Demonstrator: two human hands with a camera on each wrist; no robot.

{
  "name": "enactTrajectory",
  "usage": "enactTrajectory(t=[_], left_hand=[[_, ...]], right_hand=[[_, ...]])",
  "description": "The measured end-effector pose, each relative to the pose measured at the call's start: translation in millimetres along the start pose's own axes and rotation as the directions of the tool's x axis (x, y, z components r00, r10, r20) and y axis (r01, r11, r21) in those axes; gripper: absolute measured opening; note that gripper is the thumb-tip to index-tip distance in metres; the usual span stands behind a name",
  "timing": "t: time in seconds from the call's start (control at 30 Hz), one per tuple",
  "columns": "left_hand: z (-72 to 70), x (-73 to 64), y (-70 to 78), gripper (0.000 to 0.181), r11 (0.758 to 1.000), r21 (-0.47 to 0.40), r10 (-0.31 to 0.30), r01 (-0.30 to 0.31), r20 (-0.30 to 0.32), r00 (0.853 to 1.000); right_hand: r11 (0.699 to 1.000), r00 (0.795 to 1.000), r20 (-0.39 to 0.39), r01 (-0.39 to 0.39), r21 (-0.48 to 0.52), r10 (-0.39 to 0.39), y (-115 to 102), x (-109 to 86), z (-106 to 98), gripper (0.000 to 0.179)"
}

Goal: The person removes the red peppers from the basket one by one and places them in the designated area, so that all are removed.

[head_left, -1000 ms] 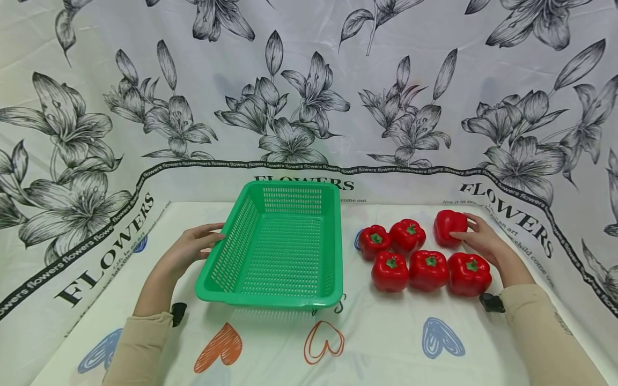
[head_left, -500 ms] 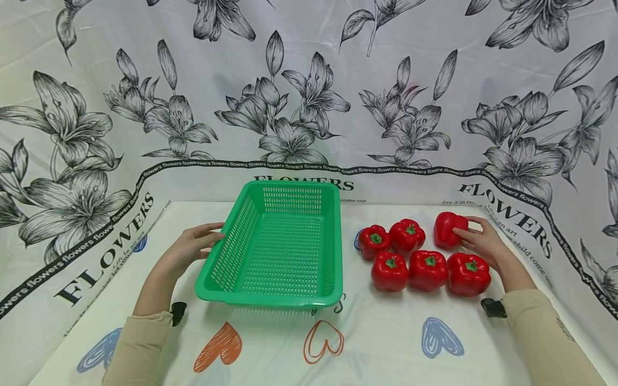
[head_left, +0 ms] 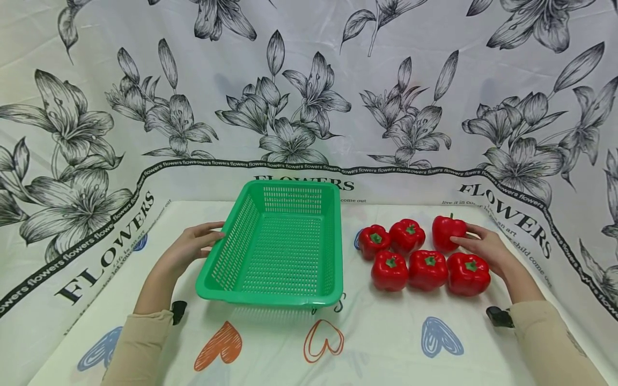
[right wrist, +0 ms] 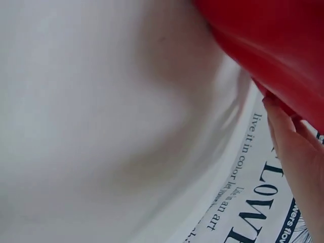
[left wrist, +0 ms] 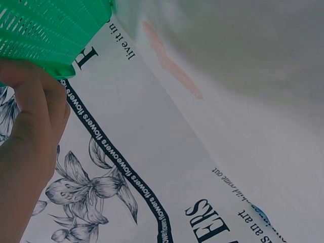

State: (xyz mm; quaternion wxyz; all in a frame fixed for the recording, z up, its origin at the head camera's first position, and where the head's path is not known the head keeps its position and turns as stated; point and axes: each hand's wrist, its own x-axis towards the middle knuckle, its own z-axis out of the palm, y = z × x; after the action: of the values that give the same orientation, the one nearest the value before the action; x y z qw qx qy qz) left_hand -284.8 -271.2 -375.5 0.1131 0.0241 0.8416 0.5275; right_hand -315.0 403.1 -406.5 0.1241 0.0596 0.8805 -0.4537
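Observation:
A green plastic basket (head_left: 280, 257) with slotted walls stands left of centre, its inside bare. At its left rim, my left hand (head_left: 185, 249) grips the edge with fingers bent over it; the left wrist view shows the same fingers by the basket wall (left wrist: 45, 35). On the right, my right hand (head_left: 487, 246) holds a red bell pepper (head_left: 446, 233) from its right side, thumb in front. This pepper's green stem points up. Close up, the pepper (right wrist: 283, 45) fills the upper corner of the right wrist view, with fingertips against its underside.
Several more red bell peppers sit between basket and right hand: one (head_left: 373, 241) at the left, one (head_left: 407, 236) behind, and a front row with a middle pepper (head_left: 428, 269) and a right pepper (head_left: 468, 273). A flower-printed cloth (head_left: 309, 134) hangs behind.
The held pepper has turned in my right hand, so its stem now shows on top. That hand has shifted slightly nearer to me. My left hand and the basket stay put.

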Motion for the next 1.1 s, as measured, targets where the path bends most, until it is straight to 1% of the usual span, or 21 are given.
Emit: enactTrajectory(t=[0.03, 0.1, 0.23, 0.33, 0.43, 0.6, 0.87, 0.97, 1.1], left_hand=[[0.3, -0.1, 0.4, 0.069, 1.000, 0.002, 0.002, -0.002, 0.001, 1.000], [0.6, -0.3, 0.6, 0.069, 1.000, 0.000, 0.004, -0.004, 0.003, 1.000], [1.3, -0.3, 1.2, 0.070, 1.000, 0.005, 0.010, -0.010, 0.010, 1.000], [1.3, 0.4, 0.6, 0.070, 1.000, 0.002, 0.002, -0.002, 0.008, 1.000], [0.9, 1.2, -0.7, 0.069, 1.000, 0.003, 0.000, 0.000, 0.006, 1.000], [0.2, 1.4, -1.9, 0.069, 1.000, 0.007, 0.009, -0.009, 0.009, 1.000], [1.7, 0.0, -0.8, 0.068, 1.000, -0.010, 0.014, -0.014, 0.014, 1.000], [1.9, 0.2, -0.5, 0.068, 1.000, -0.015, 0.016, -0.016, 0.015, 1.000], [0.8, 0.5, -1.0, 0.068, 1.000, -0.008, 0.017, -0.017, 0.012, 1.000]], right_hand=[[1.000, 1.000, -0.003, 0.007, -0.016, -0.007, 1, -1.1, 1, 0.095], [1.000, 1.000, 0.003, 0.024, -0.013, -0.023, 3, -2.5, 1, 0.093], [0.998, 0.998, 0.006, 0.057, 0.032, -0.058, 10, -3.2, 2, 0.094], [0.995, 0.997, 0.014, 0.073, 0.074, -0.074, 13, -3.8, 2, 0.094], [0.992, 0.996, 0.014, 0.090, 0.085, -0.092, 15, -4.1, 2, 0.093], [0.990, 0.994, 0.007, 0.108, 0.095, -0.109, 17, -4.2, 0, 0.091], [0.989, 0.994, 0.010, 0.112, 0.097, -0.113, 21, -3.7, -1, 0.095], [0.986, 0.990, 0.005, 0.138, 0.092, -0.139, 23, -4.2, -2, 0.094], [0.979, 0.982, -0.002, 0.191, 0.078, -0.191, 25, -5.2, -3, 0.089]])
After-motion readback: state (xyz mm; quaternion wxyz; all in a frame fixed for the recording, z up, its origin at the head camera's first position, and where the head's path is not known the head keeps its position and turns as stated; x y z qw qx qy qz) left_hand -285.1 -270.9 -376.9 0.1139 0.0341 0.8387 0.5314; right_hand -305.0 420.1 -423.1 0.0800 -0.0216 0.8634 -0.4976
